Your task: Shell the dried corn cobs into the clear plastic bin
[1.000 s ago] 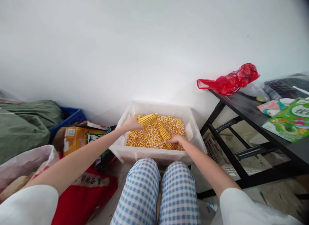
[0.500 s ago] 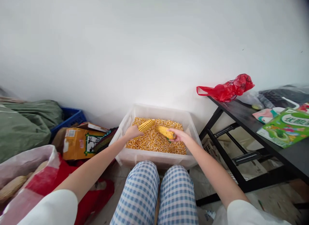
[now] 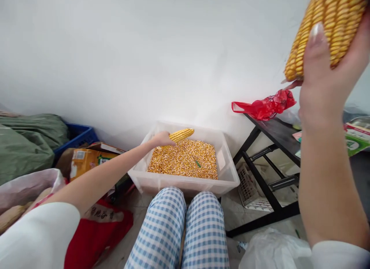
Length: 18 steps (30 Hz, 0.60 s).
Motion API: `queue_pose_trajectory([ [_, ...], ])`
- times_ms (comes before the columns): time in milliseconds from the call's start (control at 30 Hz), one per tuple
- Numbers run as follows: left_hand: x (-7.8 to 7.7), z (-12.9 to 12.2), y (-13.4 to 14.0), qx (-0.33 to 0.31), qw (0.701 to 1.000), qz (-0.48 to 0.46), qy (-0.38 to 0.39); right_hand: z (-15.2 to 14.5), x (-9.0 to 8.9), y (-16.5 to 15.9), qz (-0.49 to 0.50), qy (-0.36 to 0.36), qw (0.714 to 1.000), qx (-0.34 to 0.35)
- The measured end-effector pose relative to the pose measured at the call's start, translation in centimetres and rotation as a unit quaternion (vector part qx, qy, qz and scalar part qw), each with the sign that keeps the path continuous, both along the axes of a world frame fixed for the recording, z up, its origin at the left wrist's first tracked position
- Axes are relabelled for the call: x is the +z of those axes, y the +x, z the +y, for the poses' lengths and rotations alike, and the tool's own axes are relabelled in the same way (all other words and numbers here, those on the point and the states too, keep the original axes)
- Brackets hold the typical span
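A red sack is bearing dark Chinese characters on a pale panel, 谷 seeming the clearest; a partly hidden green carton is showing cut-off white lettering; an orange cardboard box is carrying a barcode; dark print on a red plastic bag is proving illegible.

1. This looks like the storage corner of a home: a plain white wall rises beyond the left hand, and a tiled floor lies below it.
2. Left of that hand, a blue crate, green cloth, an orange carton and an open sack crowd together.
3. Beneath it stands a translucent tub of loose corn kernels.
4. Below the right hand, a black surface carries a red plastic bag.
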<state>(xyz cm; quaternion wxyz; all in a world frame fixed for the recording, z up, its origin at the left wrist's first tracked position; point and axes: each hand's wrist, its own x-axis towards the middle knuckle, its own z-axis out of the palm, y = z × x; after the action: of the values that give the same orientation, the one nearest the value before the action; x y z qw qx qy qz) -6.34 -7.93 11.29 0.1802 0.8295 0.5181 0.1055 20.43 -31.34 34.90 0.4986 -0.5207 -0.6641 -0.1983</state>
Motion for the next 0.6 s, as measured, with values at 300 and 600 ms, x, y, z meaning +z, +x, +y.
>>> queue_pose_trajectory([
  [300,-0.4,-2.2,2.3,-0.010,0.997,0.069,0.016,0.4,-12.5,0.4,-0.058,-0.300,0.942,-0.139],
  [600,-2.3,-1.1,0.4,0.047,0.995,-0.085,-0.027,7.0,-24.9,2.2,-0.017,-0.539,0.842,0.006],
])
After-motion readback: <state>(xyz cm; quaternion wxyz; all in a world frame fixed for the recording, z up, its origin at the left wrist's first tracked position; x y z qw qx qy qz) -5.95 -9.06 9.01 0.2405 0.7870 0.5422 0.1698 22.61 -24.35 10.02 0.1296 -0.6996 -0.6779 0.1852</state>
